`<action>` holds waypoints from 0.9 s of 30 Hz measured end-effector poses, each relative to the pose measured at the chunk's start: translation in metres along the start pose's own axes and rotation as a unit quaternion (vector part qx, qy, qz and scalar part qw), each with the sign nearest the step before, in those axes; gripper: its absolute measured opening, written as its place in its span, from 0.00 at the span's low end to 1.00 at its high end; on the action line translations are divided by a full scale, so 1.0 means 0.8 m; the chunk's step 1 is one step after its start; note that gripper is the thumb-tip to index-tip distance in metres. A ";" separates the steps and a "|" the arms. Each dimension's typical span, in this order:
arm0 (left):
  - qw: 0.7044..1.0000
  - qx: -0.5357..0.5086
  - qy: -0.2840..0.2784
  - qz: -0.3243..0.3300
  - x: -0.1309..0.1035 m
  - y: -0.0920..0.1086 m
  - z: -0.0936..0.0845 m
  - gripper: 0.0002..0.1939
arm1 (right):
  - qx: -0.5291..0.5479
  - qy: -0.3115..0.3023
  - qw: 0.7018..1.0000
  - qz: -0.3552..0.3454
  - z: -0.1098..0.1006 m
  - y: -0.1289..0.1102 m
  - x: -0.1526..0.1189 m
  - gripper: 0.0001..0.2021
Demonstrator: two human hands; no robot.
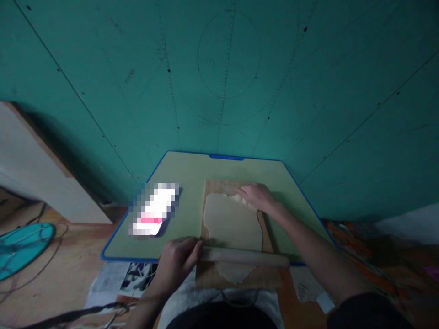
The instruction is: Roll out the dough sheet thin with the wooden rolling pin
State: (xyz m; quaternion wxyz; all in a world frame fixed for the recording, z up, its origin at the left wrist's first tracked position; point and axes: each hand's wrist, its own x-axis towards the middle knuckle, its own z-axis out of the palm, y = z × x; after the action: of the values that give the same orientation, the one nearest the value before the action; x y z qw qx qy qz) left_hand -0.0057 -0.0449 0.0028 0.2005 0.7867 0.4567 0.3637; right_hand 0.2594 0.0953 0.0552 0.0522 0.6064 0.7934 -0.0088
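Observation:
A thin sheet of pale dough (233,221) with an uneven edge lies on a wooden board (214,186). The rolling pin (247,257) crosses the dough near the board's front end, and part of the sheet shows in front of it. My left hand (180,256) is closed around the pin's left end. At the far right edge of the dough, my right hand (255,195) pinches the rim, which looks a little folded or bunched there. The pin's right end is free of any hand.
Beneath the board is a light table (185,171) with a blue rim. A phone with a bright, pixelated screen (156,210) rests on its left part. A green wall (226,82) stands behind. Left are a white panel (44,169) and a turquoise round object (25,246).

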 end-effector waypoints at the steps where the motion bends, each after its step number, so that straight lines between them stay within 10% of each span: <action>1: 1.000 -0.001 0.001 0.001 0.000 0.000 0.000 0.24 | 0.002 0.001 1.000 -0.005 -0.001 -0.002 0.001 0.23; 16: 1.000 -0.009 -0.007 -0.011 0.001 0.000 0.000 0.24 | 0.052 0.069 0.996 0.017 -0.017 0.009 -0.012 0.21; 27: 0.999 -0.007 0.028 -0.043 0.000 0.002 0.002 0.23 | 0.196 0.094 0.970 -0.113 0.003 -0.023 -0.150 0.21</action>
State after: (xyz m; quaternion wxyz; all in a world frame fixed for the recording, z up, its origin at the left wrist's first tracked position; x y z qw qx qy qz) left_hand -0.0036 -0.0459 0.0023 0.2087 0.7546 0.4929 0.3796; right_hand 0.2728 -0.0254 0.0632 -0.1432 0.5093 0.8410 -0.1128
